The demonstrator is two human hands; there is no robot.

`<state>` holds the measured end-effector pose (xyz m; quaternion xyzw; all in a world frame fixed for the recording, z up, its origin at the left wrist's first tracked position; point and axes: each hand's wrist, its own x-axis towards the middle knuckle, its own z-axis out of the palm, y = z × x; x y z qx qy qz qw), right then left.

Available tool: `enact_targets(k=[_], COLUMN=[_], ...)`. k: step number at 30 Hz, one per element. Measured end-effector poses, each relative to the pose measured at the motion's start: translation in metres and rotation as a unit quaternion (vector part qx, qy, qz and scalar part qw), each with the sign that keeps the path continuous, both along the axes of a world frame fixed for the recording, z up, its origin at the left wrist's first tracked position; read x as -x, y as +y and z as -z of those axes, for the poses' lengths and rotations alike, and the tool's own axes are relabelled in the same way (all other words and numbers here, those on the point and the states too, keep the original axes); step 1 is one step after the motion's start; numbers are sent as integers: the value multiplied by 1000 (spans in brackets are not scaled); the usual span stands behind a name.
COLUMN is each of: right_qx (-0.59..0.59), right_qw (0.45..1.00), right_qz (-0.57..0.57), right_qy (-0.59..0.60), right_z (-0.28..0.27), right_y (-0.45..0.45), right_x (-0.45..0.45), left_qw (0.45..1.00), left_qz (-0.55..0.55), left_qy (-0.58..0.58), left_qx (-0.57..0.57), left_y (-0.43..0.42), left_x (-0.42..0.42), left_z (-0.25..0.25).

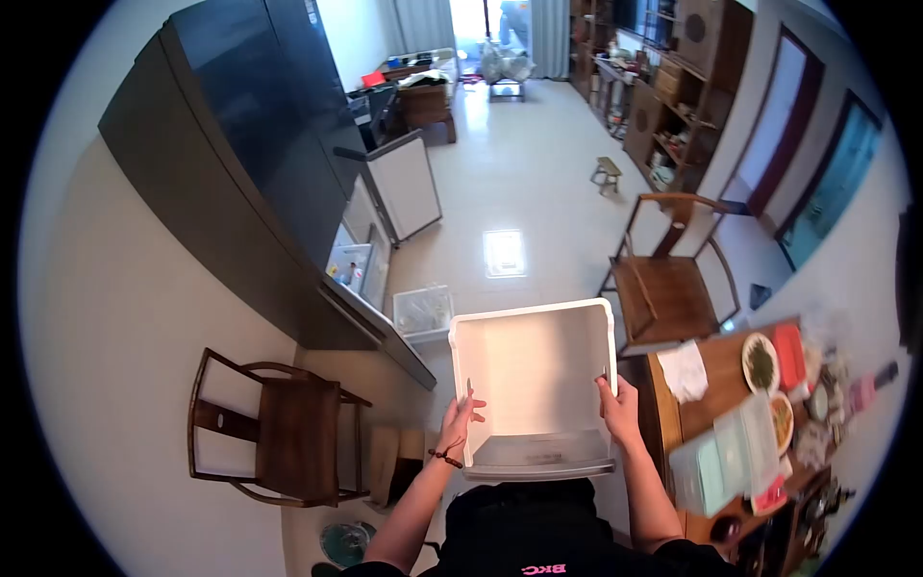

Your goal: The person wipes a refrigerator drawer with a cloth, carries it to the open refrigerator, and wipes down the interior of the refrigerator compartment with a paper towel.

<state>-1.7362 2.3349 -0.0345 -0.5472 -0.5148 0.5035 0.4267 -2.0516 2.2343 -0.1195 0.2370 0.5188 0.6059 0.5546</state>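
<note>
A white fridge drawer (538, 370) with a grey, partly see-through front panel is held up before my body, its hollow inside facing me. My left hand (461, 425) grips its left side wall, the fingers reaching over into the drawer; a beaded bracelet is on that wrist. On the opposite wall, my right hand (619, 408) is closed around the side, thumb on the inner face. The parts of both hands behind the walls are hidden. Nothing lies inside the drawer.
Left ahead stands a dark fridge (260, 125) with its lower doors (406, 183) open. A clear bin (423, 310) sits on the floor beside it. Wooden chairs (298, 438) (673, 293) flank me. At right, a table (692, 423) carries dishes and plastic containers (726, 457).
</note>
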Motion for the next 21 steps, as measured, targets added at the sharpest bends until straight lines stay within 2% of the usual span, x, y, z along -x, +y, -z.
enact_targets(k=[3, 7, 9, 11, 13, 14, 15, 16, 17, 19, 21], right_qx=[19, 29, 29, 39, 29, 18, 7, -2, -3, -10, 3], right_qw=[998, 990, 985, 981, 978, 977, 975, 973, 972, 966, 967], right_qz=[-55, -138, -169, -189, -204, -211, -221, -229, -229, -250, -251], right_qy=[4, 21, 21, 31, 19, -4, -32, -42, -45, -58, -44], right_z=[-7, -28, -25, -14, -4, -22, -16, -5, -16, -20, -20], right_y=[121, 259, 329, 396, 466, 493, 523, 556, 589, 648, 710], right_x=[35, 88, 117, 148, 181, 193, 206, 225, 244, 270, 306], left_qw=[997, 991, 979, 976, 970, 965, 964, 959, 952, 955, 983], left_qz=[-65, -128, -176, -191, -187, -221, -231, -217, -205, -218, -124], left_qy=[38, 15, 99, 103, 152, 144, 135, 181, 226, 198, 91], left_qx=[-18, -19, -29, -32, 21, -5, -13, -7, 2, 27, 97], left_y=[84, 172, 220, 268, 325, 350, 375, 406, 438, 482, 525], left_x=[27, 56, 68, 81, 97, 102, 110, 126, 140, 149, 175], left_z=[0, -23, -18, 0, 14, -5, 11, 38, 41, 57, 38])
